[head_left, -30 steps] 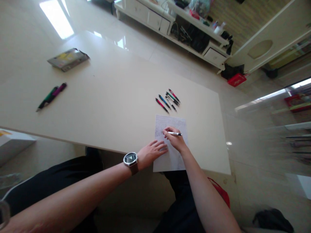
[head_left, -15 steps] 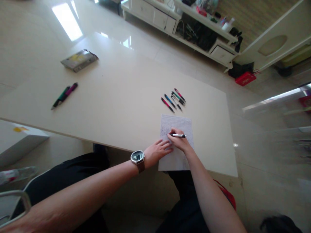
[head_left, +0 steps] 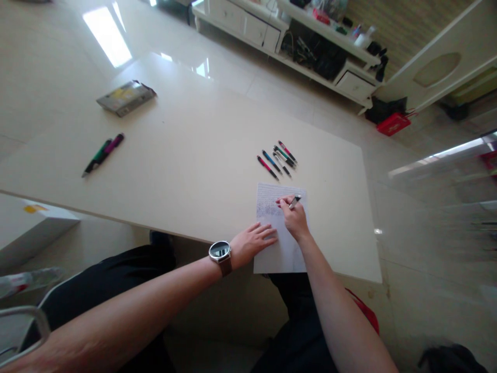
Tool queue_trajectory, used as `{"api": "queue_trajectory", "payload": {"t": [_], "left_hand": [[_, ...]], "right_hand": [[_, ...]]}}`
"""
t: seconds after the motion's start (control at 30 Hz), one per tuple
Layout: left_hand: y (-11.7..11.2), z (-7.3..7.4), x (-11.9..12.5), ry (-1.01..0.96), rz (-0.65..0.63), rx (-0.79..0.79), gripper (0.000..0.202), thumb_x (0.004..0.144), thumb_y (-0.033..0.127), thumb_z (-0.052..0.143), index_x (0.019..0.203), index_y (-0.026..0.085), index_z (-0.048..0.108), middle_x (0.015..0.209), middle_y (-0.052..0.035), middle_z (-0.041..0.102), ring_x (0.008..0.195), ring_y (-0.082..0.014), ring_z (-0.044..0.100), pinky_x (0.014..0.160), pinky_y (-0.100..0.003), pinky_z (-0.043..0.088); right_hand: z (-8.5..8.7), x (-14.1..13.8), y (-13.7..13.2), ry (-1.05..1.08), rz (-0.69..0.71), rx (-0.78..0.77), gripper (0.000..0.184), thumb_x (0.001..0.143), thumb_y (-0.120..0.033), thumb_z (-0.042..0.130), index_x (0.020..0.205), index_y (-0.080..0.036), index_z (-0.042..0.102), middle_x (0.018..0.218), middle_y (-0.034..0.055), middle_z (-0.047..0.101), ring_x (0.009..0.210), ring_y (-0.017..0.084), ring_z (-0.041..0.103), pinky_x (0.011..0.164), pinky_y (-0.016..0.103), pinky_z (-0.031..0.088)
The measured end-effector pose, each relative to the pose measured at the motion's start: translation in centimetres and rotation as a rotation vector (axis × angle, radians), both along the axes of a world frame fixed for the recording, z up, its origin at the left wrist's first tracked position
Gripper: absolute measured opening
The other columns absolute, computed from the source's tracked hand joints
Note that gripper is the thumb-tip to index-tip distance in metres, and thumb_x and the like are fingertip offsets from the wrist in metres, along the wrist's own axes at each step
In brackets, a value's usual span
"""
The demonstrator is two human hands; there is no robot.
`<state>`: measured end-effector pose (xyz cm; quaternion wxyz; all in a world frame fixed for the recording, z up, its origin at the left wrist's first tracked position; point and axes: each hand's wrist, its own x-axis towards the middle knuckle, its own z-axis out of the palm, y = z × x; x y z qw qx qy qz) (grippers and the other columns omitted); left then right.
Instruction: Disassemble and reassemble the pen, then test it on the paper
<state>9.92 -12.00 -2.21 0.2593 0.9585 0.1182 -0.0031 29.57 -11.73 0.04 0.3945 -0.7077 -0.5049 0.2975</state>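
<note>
A sheet of paper (head_left: 285,256) covered in dark writing over its upper part lies at the table's near edge. My left hand (head_left: 256,239) rests flat on its left side, fingers spread; a round watch (head_left: 220,250) is on that wrist. Above the paper's right half, my right hand (head_left: 294,218) is closed around a white-and-black pen (head_left: 295,201), whose upper end points up and right. The pen's tip is hidden by the fingers, so I cannot tell whether it touches the paper. Several pens (head_left: 276,159) in red, blue, green and white lie just beyond the sheet.
Farther left on the white table (head_left: 194,166) are a green pen (head_left: 96,158) beside a purple pen (head_left: 114,143), and a grey-and-yellow box (head_left: 127,98). A white cabinet (head_left: 248,23) stands across the floor, with a red bag (head_left: 394,124) near its right end.
My right hand has moved slightly up and right over the paper, and the pen has turned from nearly level to a steeper slant. My left hand stays in place.
</note>
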Motion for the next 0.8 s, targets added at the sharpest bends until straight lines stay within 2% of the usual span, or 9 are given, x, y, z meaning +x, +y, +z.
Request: {"api": "queue_trajectory", "payload": {"t": [0.1,0.2,0.27,0.33,0.43,0.5,0.6,0.73,0.8], "left_hand": [[-0.1,-0.3,0.0,-0.025,-0.016,0.029,0.081,0.082,0.003,0.052,0.155,0.028,0.025,0.166,-0.0059,0.018,0.154,-0.0224,0.011,0.125,-0.049,0.016],[-0.1,-0.7,-0.1,-0.014,0.019,0.059,0.081,0.081,0.001,0.052,0.153,0.031,0.028,0.167,-0.0068,0.016,0.154,-0.0244,0.01,0.124,-0.051,0.015],[-0.1,-0.8,-0.1,-0.002,0.031,0.055,0.079,0.081,0.002,0.053,0.152,0.029,0.032,0.165,-0.0087,0.021,0.154,-0.0256,0.013,0.124,-0.05,0.017],[-0.1,-0.7,-0.2,-0.005,0.025,0.039,0.078,0.08,0.003,0.055,0.151,0.027,0.034,0.163,-0.0101,0.025,0.153,-0.0267,0.015,0.124,-0.049,0.02],[-0.3,-0.1,-0.4,-0.04,0.013,-0.003,0.082,0.072,0.004,0.061,0.148,0.025,0.038,0.161,-0.0113,0.028,0.152,-0.0295,0.018,0.122,-0.051,0.022],[-0.3,0.7,-0.3,-0.079,0.007,-0.073,0.08,0.066,0.007,0.066,0.142,0.022,0.045,0.156,-0.0127,0.033,0.148,-0.0325,0.024,0.119,-0.051,0.028],[-0.1,2.8,-0.1,-0.109,0.007,-0.27,0.048,0.067,0.014,0.067,0.114,0.02,0.062,0.13,-0.0108,0.053,0.123,-0.0286,0.049,0.104,-0.045,0.045],[0.4,8.0,-0.3,-0.261,0.059,-0.569,0.023,0.072,0.017,0.068,0.095,0.02,0.063,0.113,-0.0059,0.058,0.109,-0.0216,0.051,0.099,-0.038,0.045],[0.3,11.1,-1.4,-0.252,0.059,-0.836,0.012,0.084,0.03,0.065,0.082,0.019,0.061,0.087,-0.0018,0.061,0.084,-0.015,0.055,0.081,-0.029,0.048]], "right_hand": [[1.3,0.0,0.0,0.051,-0.023,-0.006,0.035,0.085,-0.05,0.059,0.1,-0.018,0.064,0.078,0.0025,0.061,0.066,0.015,0.056,0.063,0.028,0.045],[2.2,0.1,-0.3,0.06,0.052,-0.06,0.043,0.085,-0.059,0.056,0.076,-0.018,0.065,0.059,-0.0019,0.049,0.057,0.013,0.045,0.058,0.027,0.039],[2.3,0.3,-0.5,-0.001,0.09,-0.12,0.051,0.086,-0.06,0.054,0.056,-0.019,0.054,0.052,-0.0028,0.04,0.054,0.012,0.039,0.055,0.027,0.033],[2.3,0.4,-0.7,-0.137,0.109,-0.171,0.053,0.083,-0.057,0.059,0.048,-0.019,0.045,0.048,-0.0036,0.035,0.051,0.011,0.036,0.053,0.027,0.027],[2.1,0.5,-1.0,-0.311,0.136,-0.224,0.047,0.083,-0.056,0.061,0.054,-0.019,0.055,0.052,-0.0023,0.047,0.054,0.013,0.046,0.055,0.026,0.031],[1.9,0.5,-1.1,-0.348,0.149,-0.275,0.043,0.081,-0.063,0.061,0.077,-0.021,0.07,0.07,0.0014,0.067,0.067,0.017,0.06,0.063,0.027,0.04],[1.4,0.8,-1.4,-0.441,0.161,-0.387,0.061,0.07,-0.069,0.071,0.113,-0.026,0.071,0.102,0.008,0.075,0.092,0.026,0.068,0.077,0.033,0.048],[0.8,1.8,-2.0,-0.593,0.165,-0.499,0.083,0.064,-0.051,0.084,0.14,-0.032,0.056,0.111,0.0105,0.074,0.101,0.033,0.068,0.085,0.04,0.05],[0.7,2.7,-2.2,-0.631,0.162,-0.526,0.083,0.066,-0.041,0.084,0.143,-0.035,0.052,0.111,0.0101,0.074,0.099,0.033,0.068,0.084,0.041,0.049]]}}
